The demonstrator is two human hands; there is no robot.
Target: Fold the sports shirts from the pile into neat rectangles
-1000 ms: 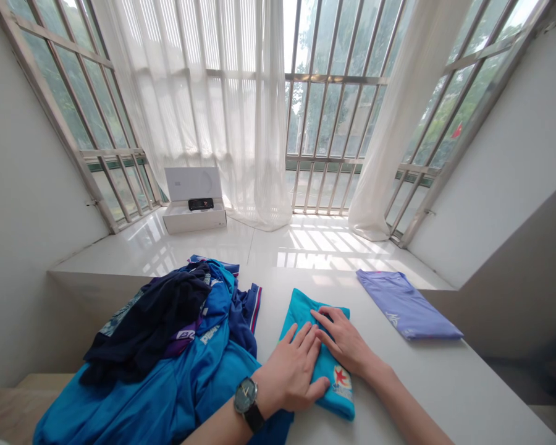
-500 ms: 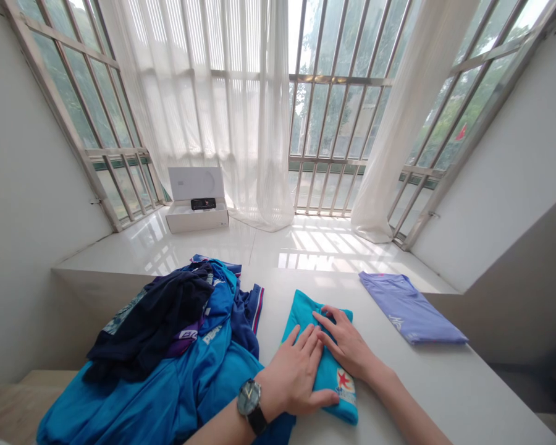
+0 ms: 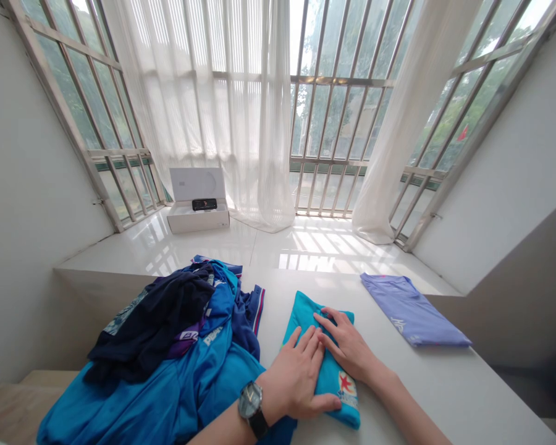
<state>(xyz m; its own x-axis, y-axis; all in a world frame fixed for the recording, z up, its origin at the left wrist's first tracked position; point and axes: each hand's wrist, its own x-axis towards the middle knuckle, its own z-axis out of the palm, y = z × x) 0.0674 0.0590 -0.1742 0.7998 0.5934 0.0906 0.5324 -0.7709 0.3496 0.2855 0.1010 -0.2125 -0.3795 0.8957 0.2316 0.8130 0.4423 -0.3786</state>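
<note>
A folded turquoise shirt (image 3: pixel 306 312) with a red star print lies on the white table (image 3: pixel 445 377) in front of me. My left hand (image 3: pixel 299 377), a watch on its wrist, lies flat on the shirt's near left part with the fingers stretched out. My right hand (image 3: pixel 347 346) rests flat on the shirt's right side, fingers spread and pointing left. Both hands press on the cloth and touch each other at the fingertips. Neither hand grips anything.
A heap of blue, navy and purple clothes (image 3: pixel 176 352) covers the table's left part. A folded lilac shirt (image 3: pixel 412 309) lies at the right. Beyond the table, a white open box (image 3: pixel 197 207) sits on the glossy sill before barred windows and sheer curtains.
Both hands have slid slightly toward me along the turquoise shirt, still flat on it. The view has shifted a little.
</note>
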